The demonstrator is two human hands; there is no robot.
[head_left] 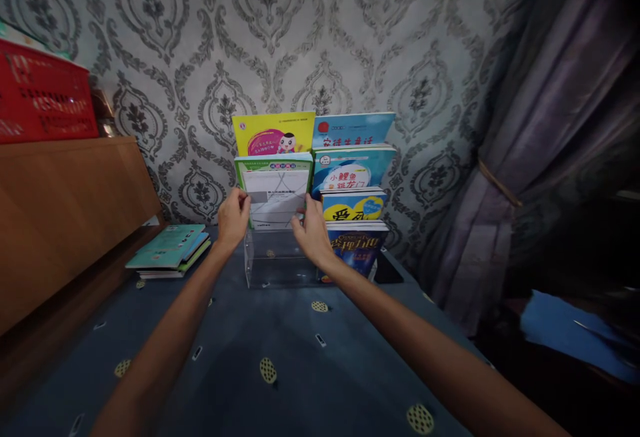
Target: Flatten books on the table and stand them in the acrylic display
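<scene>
A clear tiered book stand sits at the far side of a blue patterned surface, against the wall. Both my hands grip a green and white book by its sides in the stand's left column: my left hand on its left edge, my right hand on its right edge. Behind it stands a yellow book. The right column holds several books, among them a blue one at the back and a dark blue one in front.
A stack of teal books lies left of the stand. A wooden cabinet with a red basket on top stands at the left. A grey curtain hangs at the right, with a blue object below it.
</scene>
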